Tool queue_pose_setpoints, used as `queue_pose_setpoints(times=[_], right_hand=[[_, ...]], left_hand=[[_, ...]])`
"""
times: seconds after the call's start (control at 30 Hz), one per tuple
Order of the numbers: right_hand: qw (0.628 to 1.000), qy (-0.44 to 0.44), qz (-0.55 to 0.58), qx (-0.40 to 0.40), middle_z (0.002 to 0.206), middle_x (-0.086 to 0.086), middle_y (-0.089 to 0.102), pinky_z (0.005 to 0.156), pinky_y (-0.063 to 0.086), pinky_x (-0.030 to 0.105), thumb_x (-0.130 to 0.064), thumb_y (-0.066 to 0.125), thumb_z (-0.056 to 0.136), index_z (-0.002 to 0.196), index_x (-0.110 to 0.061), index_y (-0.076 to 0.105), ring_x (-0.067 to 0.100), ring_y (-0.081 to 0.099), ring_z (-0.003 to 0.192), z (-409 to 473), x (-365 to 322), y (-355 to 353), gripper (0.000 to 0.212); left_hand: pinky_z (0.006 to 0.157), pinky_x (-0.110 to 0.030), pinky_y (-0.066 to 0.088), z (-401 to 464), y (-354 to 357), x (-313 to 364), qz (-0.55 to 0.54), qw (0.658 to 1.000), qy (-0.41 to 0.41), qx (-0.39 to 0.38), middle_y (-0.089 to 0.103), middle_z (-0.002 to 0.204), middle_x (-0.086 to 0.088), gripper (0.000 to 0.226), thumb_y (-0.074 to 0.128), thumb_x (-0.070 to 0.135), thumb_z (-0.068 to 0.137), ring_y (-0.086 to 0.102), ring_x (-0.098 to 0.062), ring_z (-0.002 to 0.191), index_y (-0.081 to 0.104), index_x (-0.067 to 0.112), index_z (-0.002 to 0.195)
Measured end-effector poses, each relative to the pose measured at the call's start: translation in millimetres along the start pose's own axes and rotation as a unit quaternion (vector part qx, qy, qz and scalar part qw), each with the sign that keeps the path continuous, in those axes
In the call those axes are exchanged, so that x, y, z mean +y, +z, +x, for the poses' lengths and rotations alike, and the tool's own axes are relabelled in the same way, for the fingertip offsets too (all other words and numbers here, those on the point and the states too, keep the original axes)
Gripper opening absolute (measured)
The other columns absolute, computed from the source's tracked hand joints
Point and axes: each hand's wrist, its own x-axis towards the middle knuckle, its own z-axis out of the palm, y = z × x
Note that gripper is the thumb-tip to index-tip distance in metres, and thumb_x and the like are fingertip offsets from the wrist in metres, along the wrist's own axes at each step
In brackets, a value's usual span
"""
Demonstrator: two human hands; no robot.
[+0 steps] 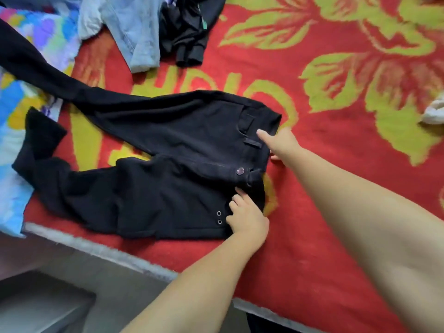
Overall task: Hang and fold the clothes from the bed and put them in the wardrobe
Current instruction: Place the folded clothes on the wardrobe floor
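Observation:
Black trousers lie flat on the red blanket with green leaf patterns, waistband to the right and legs stretching left. The upper leg runs off toward the top left corner; the lower leg is crumpled at its cuff. My left hand grips the near end of the waistband, fingers curled over its edge beside two small metal eyelets. My right hand pinches the far part of the waistband, thumb on top near a belt loop, fingers tucked below the edge. The fly button shows between my hands.
Light blue jeans and a black garment lie heaped at the top of the bed. A colourful sheet covers the left side. A white cloth sits at the right edge. The bed's grey edge runs diagonally, floor below it.

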Motion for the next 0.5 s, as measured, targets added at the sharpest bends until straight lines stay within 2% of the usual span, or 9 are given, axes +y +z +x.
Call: queue_pose_setpoints(times=[0.1, 0.13, 0.2, 0.27, 0.33, 0.4, 0.5], right_hand=[[1.0, -0.028, 0.005, -0.003, 0.1, 0.013, 0.06, 0.08, 0.051, 0.039, -0.022, 0.06, 0.087, 0.119, -0.001, 0.056, 0.03, 0.059, 0.095, 4, -3, 18, 0.038], [0.999, -0.035, 0.014, 0.005, 0.103, 0.013, 0.061, 0.079, 0.049, 0.037, -0.018, 0.056, 0.087, 0.117, -0.002, 0.057, 0.029, 0.058, 0.096, 1, -3, 17, 0.035], [0.998, -0.049, 0.008, 0.041, 0.116, 0.015, 0.061, 0.086, 0.046, 0.034, -0.016, 0.052, 0.087, 0.119, -0.003, 0.056, 0.032, 0.056, 0.108, -7, -2, -3, 0.035], [0.994, -0.049, -0.033, 0.094, 0.12, 0.016, 0.061, 0.086, 0.041, 0.031, -0.016, 0.052, 0.087, 0.118, -0.005, 0.057, 0.034, 0.055, 0.113, -18, 9, -45, 0.033], [0.987, -0.024, -0.068, 0.143, 0.12, 0.019, 0.062, 0.091, 0.044, 0.036, -0.017, 0.054, 0.086, 0.117, -0.003, 0.058, 0.037, 0.055, 0.113, -31, 34, -102, 0.034], [0.977, 0.017, -0.113, 0.18, 0.121, 0.023, 0.061, 0.095, 0.045, 0.042, -0.018, 0.057, 0.086, 0.117, -0.001, 0.059, 0.039, 0.055, 0.113, -48, 66, -165, 0.035], [0.953, 0.087, -0.176, 0.232, 0.119, 0.028, 0.059, 0.094, 0.043, 0.044, -0.016, 0.058, 0.086, 0.113, 0.002, 0.059, 0.043, 0.055, 0.112, -78, 114, -239, 0.033]], left_hand=[[0.088, -0.038, 0.048, -1, -11, -16, 0.029, 0.998, 0.06, -0.016, 0.039, 0.132, -0.011, 0.085, 0.057, 0.015, 0.088, 0.049, -0.023, 0.12, 0.0, -0.001, 0.149], [0.09, -0.039, 0.046, -10, -15, -21, 0.028, 0.996, 0.085, -0.028, 0.041, 0.132, -0.011, 0.083, 0.056, 0.012, 0.088, 0.05, -0.024, 0.12, 0.001, 0.001, 0.149], [0.093, -0.041, 0.044, -37, -21, -18, 0.026, 0.989, 0.138, -0.054, 0.041, 0.134, -0.011, 0.079, 0.053, 0.009, 0.088, 0.051, -0.026, 0.12, 0.003, 0.005, 0.15], [0.093, -0.042, 0.044, -70, -28, 3, 0.008, 0.978, 0.189, -0.089, 0.041, 0.136, -0.012, 0.077, 0.05, 0.007, 0.088, 0.052, -0.029, 0.119, 0.005, 0.007, 0.15], [0.093, -0.046, 0.043, -101, -32, 37, -0.038, 0.961, 0.236, -0.141, 0.04, 0.139, -0.013, 0.076, 0.048, 0.006, 0.088, 0.051, -0.034, 0.119, 0.006, 0.009, 0.151], [0.094, -0.047, 0.042, -129, -34, 75, -0.093, 0.929, 0.288, -0.214, 0.038, 0.142, -0.015, 0.077, 0.048, 0.01, 0.088, 0.049, -0.038, 0.121, 0.005, 0.012, 0.152], [0.091, -0.042, 0.043, -171, -26, 117, -0.178, 0.849, 0.356, -0.348, 0.045, 0.135, -0.017, 0.069, 0.051, 0.021, 0.09, 0.049, -0.039, 0.12, 0.016, 0.011, 0.149]])
